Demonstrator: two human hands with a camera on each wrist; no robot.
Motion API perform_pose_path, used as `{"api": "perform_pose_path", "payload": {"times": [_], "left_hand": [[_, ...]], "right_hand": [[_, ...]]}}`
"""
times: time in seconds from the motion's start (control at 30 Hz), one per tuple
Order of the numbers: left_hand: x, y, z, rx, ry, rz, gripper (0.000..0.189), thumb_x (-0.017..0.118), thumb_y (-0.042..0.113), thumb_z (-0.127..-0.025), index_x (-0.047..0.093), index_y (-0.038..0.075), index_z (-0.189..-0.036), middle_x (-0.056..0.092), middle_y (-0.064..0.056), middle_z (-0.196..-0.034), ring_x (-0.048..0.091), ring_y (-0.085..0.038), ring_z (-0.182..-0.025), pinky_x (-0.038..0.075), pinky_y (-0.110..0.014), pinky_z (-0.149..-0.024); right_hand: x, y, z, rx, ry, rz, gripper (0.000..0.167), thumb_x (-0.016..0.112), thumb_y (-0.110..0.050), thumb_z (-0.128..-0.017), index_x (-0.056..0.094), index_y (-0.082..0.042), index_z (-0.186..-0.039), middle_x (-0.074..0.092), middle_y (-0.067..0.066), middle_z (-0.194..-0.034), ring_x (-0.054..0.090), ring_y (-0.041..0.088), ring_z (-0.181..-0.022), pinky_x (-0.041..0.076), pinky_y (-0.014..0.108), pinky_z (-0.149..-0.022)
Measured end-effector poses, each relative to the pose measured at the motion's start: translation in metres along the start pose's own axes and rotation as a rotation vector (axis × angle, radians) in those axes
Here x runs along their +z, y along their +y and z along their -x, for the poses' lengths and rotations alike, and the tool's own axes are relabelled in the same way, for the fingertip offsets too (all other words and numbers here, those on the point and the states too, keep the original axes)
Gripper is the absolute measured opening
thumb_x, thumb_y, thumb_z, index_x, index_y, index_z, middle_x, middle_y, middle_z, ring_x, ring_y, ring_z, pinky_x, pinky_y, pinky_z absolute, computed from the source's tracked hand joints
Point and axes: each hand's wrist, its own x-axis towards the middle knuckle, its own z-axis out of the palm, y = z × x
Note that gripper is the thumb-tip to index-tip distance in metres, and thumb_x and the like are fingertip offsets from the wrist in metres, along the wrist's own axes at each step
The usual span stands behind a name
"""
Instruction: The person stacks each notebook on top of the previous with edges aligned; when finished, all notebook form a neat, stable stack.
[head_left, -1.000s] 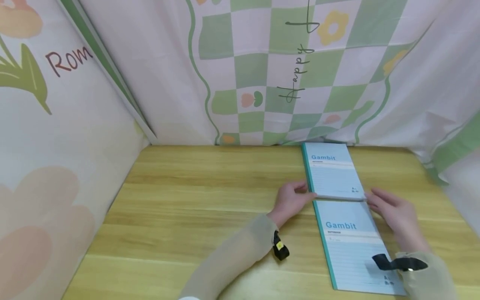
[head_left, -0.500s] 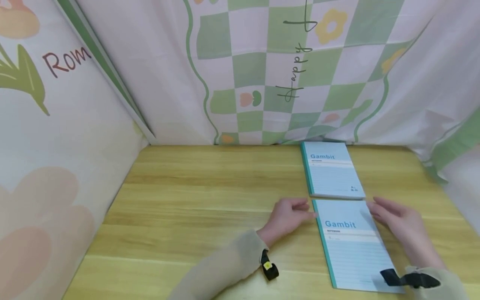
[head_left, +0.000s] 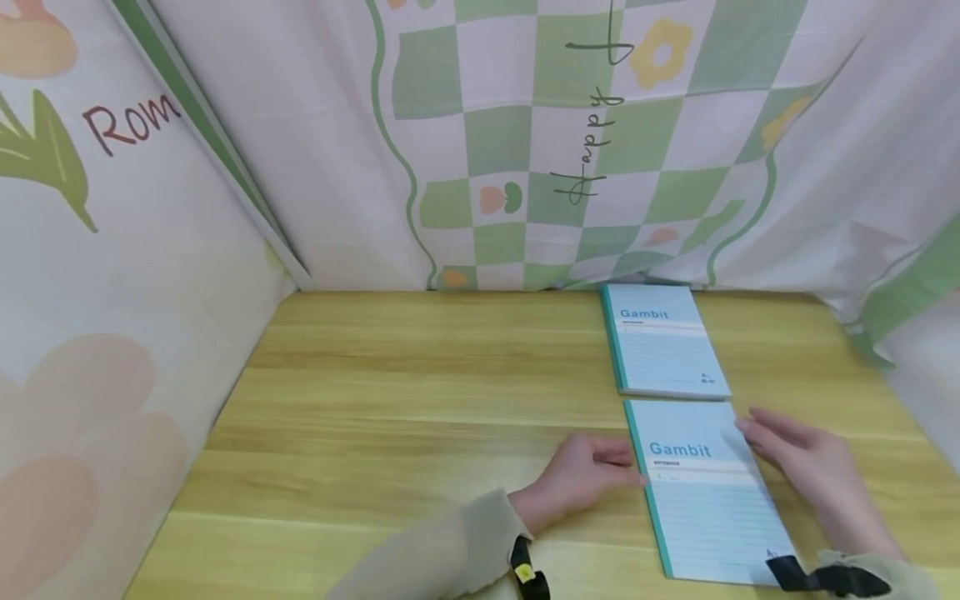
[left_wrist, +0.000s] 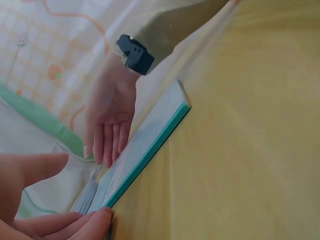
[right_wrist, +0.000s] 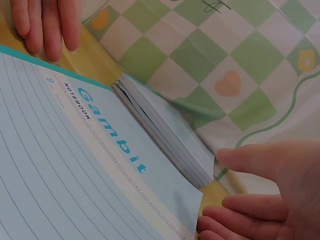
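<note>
A light-blue Gambit notebook (head_left: 708, 517) with a teal spine lies flat on the wooden table, its cover facing up. Beyond its top edge is a stack of matching notebooks (head_left: 663, 350); the right wrist view shows several layered edges (right_wrist: 165, 135). My left hand (head_left: 581, 479) is at the near notebook's teal spine, fingers extended and the tips at its edge. On the opposite side, my right hand (head_left: 813, 467) has its fingertips by the upper right edge, thumb apart from the fingers in the right wrist view. Neither hand curls round the notebook.
The wooden table (head_left: 412, 392) extends to the left of the notebooks. A green-and-white checked curtain (head_left: 555, 142) hangs along the back edge, right behind the stack. A white flower-print cloth (head_left: 97, 292) borders the left side. Black straps (head_left: 828, 577) sit on both wrists.
Both hands have moved from the sides of the far stack toward me, down along the near notebook's sides. The notebooks appear to stay in place.
</note>
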Motion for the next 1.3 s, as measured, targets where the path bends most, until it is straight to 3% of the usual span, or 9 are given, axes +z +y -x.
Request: {"api": "perform_pose_path", "payload": {"times": [0.07, 0.13, 0.43, 0.6, 0.67, 0.77, 0.83, 1.07, 1.3], "left_hand": [[0.002, 0.000, 0.004, -0.002, -0.015, 0.020, 0.044, 0.084, 0.015, -0.085, 0.072, 0.004, -0.125, 0.074, 0.003, -0.110, 0.067, -0.004, -0.101, 0.052, -0.020, -0.089], [0.005, 0.001, 0.007, -0.012, -0.025, 0.041, 0.043, 0.083, 0.015, -0.085, 0.072, 0.003, -0.124, 0.074, 0.003, -0.111, 0.067, -0.004, -0.102, 0.053, -0.020, -0.088], [0.011, -0.002, 0.012, -0.013, -0.014, 0.124, 0.044, 0.082, 0.008, -0.085, 0.069, 0.000, -0.127, 0.072, -0.002, -0.118, 0.069, -0.008, -0.101, 0.056, -0.021, -0.082], [0.019, -0.001, 0.015, -0.006, 0.007, 0.190, 0.045, 0.081, 0.002, -0.085, 0.068, -0.001, -0.128, 0.072, -0.004, -0.120, 0.070, -0.012, -0.103, 0.057, -0.021, -0.082], [0.022, 0.000, 0.015, -0.009, 0.019, 0.218, 0.045, 0.080, 0.000, -0.085, 0.068, -0.001, -0.128, 0.072, -0.004, -0.120, 0.069, -0.013, -0.105, 0.057, -0.022, -0.082], [0.024, 0.000, 0.016, -0.018, 0.033, 0.248, 0.046, 0.080, -0.002, -0.085, 0.067, -0.001, -0.129, 0.072, -0.005, -0.121, 0.069, -0.015, -0.107, 0.057, -0.024, -0.084], [0.025, 0.000, 0.016, -0.027, 0.043, 0.254, 0.047, 0.079, -0.003, -0.085, 0.066, -0.001, -0.130, 0.071, -0.006, -0.121, 0.069, -0.016, -0.108, 0.057, -0.024, -0.085], [0.030, -0.001, 0.017, -0.050, 0.098, 0.283, 0.050, 0.079, -0.003, -0.084, 0.063, -0.003, -0.132, 0.072, -0.009, -0.118, 0.069, -0.019, -0.109, 0.057, -0.027, -0.087], [0.032, 0.000, 0.017, -0.045, 0.137, 0.354, 0.053, 0.079, -0.002, -0.083, 0.062, -0.002, -0.134, 0.071, -0.007, -0.117, 0.068, -0.018, -0.109, 0.056, -0.028, -0.090]], "right_hand": [[0.000, 0.002, 0.001, 0.002, -0.005, -0.010, 0.102, 0.060, -0.069, -0.091, 0.026, 0.000, -0.158, 0.034, 0.028, -0.154, 0.052, -0.015, -0.084, 0.030, 0.072, -0.104], [0.000, 0.004, 0.002, 0.003, -0.017, -0.020, 0.102, 0.060, -0.068, -0.091, 0.025, 0.001, -0.158, 0.033, 0.029, -0.154, 0.049, -0.019, -0.080, 0.030, 0.072, -0.104], [-0.001, 0.000, 0.005, 0.103, -0.039, -0.050, 0.107, 0.062, -0.070, -0.089, 0.024, 0.001, -0.158, 0.030, 0.029, -0.156, 0.064, -0.006, -0.087, 0.041, 0.062, -0.104], [0.002, 0.002, 0.005, 0.090, -0.019, -0.038, 0.105, 0.062, -0.070, -0.088, 0.028, 0.000, -0.158, 0.033, 0.028, -0.156, 0.063, -0.008, -0.085, 0.045, 0.060, -0.100], [0.002, 0.003, 0.005, 0.079, -0.006, -0.018, 0.104, 0.062, -0.071, -0.088, 0.030, 0.001, -0.157, 0.035, 0.028, -0.155, 0.064, -0.007, -0.086, 0.053, 0.049, -0.092], [0.002, 0.003, 0.004, 0.081, 0.003, -0.023, 0.104, 0.063, -0.070, -0.088, 0.030, 0.001, -0.157, 0.034, 0.029, -0.155, 0.064, -0.006, -0.086, 0.052, 0.049, -0.092], [0.003, 0.004, 0.003, 0.082, 0.011, -0.013, 0.103, 0.063, -0.070, -0.088, 0.032, 0.001, -0.157, 0.035, 0.028, -0.155, 0.062, -0.008, -0.084, 0.055, 0.040, -0.085], [0.003, 0.006, 0.002, 0.115, 0.014, -0.045, 0.104, 0.063, -0.071, -0.088, 0.030, -0.001, -0.157, 0.032, 0.029, -0.156, 0.060, -0.009, -0.081, 0.043, 0.062, -0.101], [0.003, 0.009, 0.001, 0.106, 0.024, -0.045, 0.103, 0.062, -0.071, -0.088, 0.031, 0.000, -0.157, 0.032, 0.029, -0.157, 0.059, -0.011, -0.080, 0.050, 0.055, -0.096]]}}
